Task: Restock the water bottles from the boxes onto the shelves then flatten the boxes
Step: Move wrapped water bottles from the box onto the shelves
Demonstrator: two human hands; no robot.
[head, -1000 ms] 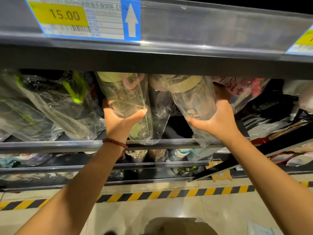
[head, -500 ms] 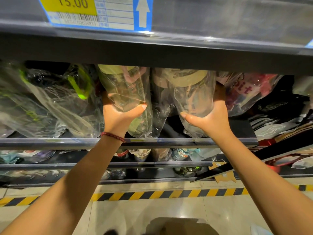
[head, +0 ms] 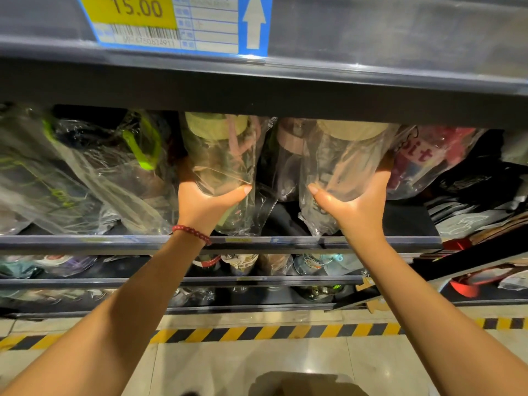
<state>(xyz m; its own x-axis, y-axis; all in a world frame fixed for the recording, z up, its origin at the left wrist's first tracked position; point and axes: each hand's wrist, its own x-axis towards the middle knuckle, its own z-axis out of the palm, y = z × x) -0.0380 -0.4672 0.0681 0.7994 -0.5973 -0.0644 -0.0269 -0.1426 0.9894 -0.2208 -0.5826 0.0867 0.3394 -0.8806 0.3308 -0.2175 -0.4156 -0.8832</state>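
Clearly restocking: left hand [head: 210, 201] and right hand [head: 353, 204] are each grasping a wrapped bottle on the shelf [head: 257, 242]; next they need seating upright, then releasing.

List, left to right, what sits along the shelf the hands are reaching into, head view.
Bagged bottle with neon-green strap → bottle in the left hand → left hand → bottle in the right hand → right hand → red-printed bag.

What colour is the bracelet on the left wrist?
Dark red beads, on the bracelet in the head view.
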